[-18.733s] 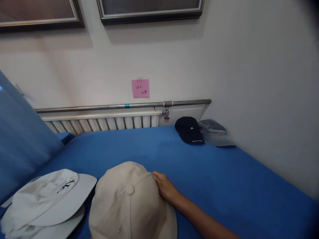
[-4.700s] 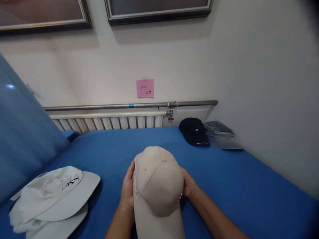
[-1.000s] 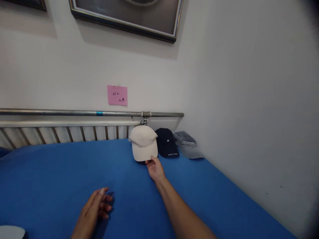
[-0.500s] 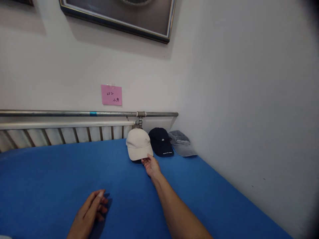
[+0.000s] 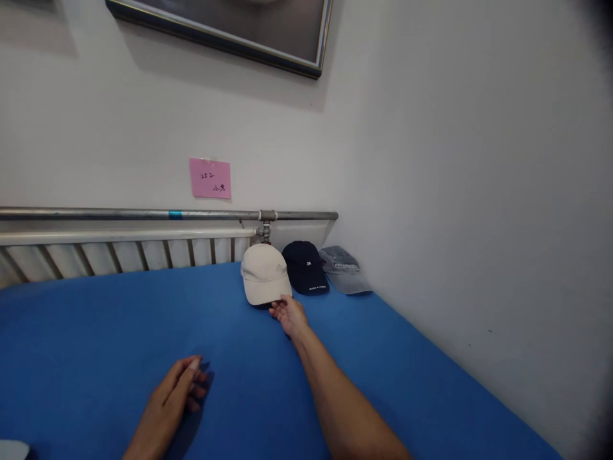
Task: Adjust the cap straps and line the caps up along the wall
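We see a bright, soft-lit room. The picture frame [image 5: 230,32] throws a gray shadow on the wall below it. Far right of it, the corners go dark and blurry.

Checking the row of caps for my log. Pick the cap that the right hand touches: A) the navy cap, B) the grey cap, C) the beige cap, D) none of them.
C: the right hand has its fingertips at the brim of the beige cap, left of the navy cap and the grey cap.
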`<move>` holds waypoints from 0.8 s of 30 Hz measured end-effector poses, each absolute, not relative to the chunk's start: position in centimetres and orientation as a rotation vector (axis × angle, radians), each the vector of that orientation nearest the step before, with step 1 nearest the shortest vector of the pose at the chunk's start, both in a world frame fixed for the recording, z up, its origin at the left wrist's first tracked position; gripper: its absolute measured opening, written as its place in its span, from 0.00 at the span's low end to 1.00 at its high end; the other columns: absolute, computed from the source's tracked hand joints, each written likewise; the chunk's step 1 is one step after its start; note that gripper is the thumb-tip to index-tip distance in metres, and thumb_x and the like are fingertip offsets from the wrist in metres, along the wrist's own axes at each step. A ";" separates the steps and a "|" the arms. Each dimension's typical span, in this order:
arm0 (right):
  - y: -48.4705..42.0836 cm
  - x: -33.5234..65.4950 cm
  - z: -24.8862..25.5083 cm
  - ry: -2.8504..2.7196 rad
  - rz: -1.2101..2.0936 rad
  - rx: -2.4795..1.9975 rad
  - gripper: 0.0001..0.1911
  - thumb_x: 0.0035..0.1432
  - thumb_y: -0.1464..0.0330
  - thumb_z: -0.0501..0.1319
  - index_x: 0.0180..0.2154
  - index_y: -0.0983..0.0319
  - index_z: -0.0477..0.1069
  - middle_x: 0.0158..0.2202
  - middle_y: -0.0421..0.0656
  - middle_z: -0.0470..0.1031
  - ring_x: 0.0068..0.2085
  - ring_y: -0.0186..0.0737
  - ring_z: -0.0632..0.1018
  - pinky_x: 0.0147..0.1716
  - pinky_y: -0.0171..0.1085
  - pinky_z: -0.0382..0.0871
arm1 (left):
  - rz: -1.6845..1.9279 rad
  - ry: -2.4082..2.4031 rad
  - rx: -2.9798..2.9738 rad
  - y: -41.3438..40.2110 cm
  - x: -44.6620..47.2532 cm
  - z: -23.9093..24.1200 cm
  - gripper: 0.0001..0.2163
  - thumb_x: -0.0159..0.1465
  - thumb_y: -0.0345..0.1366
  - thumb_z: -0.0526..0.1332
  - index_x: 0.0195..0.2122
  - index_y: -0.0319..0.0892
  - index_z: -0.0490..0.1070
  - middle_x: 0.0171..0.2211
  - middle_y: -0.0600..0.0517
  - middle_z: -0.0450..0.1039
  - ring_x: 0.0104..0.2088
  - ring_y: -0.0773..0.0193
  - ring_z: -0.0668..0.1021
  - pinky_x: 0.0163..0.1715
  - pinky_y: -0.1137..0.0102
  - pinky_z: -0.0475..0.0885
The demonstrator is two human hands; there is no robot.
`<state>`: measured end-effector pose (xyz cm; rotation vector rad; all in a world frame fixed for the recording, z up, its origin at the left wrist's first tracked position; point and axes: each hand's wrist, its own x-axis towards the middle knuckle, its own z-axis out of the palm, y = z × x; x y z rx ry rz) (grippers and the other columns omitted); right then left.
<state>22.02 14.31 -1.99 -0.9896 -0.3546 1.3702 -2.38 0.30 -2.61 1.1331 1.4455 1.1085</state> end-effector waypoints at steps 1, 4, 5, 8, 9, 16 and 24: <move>14.2 22.1 -2.0 -0.359 1.377 -0.999 0.03 0.54 0.75 0.58 0.29 0.62 0.65 0.22 0.40 0.71 0.23 0.36 0.76 0.21 0.33 0.73 | 1.114 1.450 1.133 0.3 -2.4 -2.6 0.28 0.55 0.60 0.58 0.44 0.40 0.71 0.34 0.46 0.76 0.31 0.55 0.76 0.31 0.63 0.73; 14.0 22.0 -2.0 -0.367 1.376 -1.017 0.03 0.53 0.75 0.58 0.30 0.62 0.65 0.21 0.40 0.71 0.24 0.36 0.76 0.21 0.33 0.73 | 1.152 1.472 1.118 0.2 -2.3 -2.6 0.27 0.54 0.59 0.59 0.43 0.41 0.72 0.33 0.46 0.76 0.31 0.55 0.76 0.30 0.63 0.73; 13.9 22.0 -2.0 -0.368 1.369 -1.019 0.04 0.53 0.76 0.58 0.30 0.62 0.64 0.21 0.39 0.71 0.24 0.36 0.76 0.21 0.33 0.73 | 1.159 1.470 1.111 0.2 -2.2 -2.5 0.27 0.54 0.59 0.60 0.43 0.41 0.72 0.33 0.46 0.76 0.31 0.55 0.76 0.30 0.63 0.73; 13.8 21.9 -2.1 -0.371 1.355 -1.020 0.04 0.52 0.76 0.58 0.30 0.62 0.64 0.21 0.39 0.70 0.24 0.36 0.76 0.21 0.33 0.73 | 1.153 1.461 1.106 0.1 -2.1 -2.4 0.28 0.52 0.61 0.61 0.42 0.40 0.72 0.33 0.45 0.76 0.31 0.54 0.76 0.30 0.63 0.73; 13.8 21.9 -2.1 -0.374 1.353 -1.018 0.05 0.52 0.76 0.59 0.30 0.62 0.64 0.21 0.39 0.70 0.24 0.36 0.76 0.21 0.34 0.73 | 1.150 1.465 1.106 0.1 -2.1 -2.3 0.29 0.52 0.61 0.60 0.42 0.40 0.72 0.33 0.45 0.76 0.31 0.54 0.76 0.30 0.63 0.72; 13.6 22.1 -2.1 -0.385 1.310 -1.004 0.06 0.49 0.76 0.60 0.29 0.62 0.65 0.23 0.38 0.70 0.25 0.36 0.77 0.23 0.33 0.73 | 1.095 1.471 1.112 0.1 -2.2 -2.2 0.32 0.52 0.62 0.59 0.46 0.38 0.69 0.35 0.44 0.75 0.33 0.56 0.75 0.33 0.64 0.71; 13.0 21.9 -2.0 -0.427 1.219 -1.058 0.10 0.45 0.79 0.58 0.31 0.61 0.65 0.25 0.38 0.71 0.26 0.37 0.77 0.23 0.34 0.73 | 1.109 1.470 1.108 -0.2 -1.9 -1.5 0.31 0.52 0.61 0.60 0.44 0.38 0.70 0.34 0.45 0.74 0.32 0.56 0.74 0.32 0.63 0.70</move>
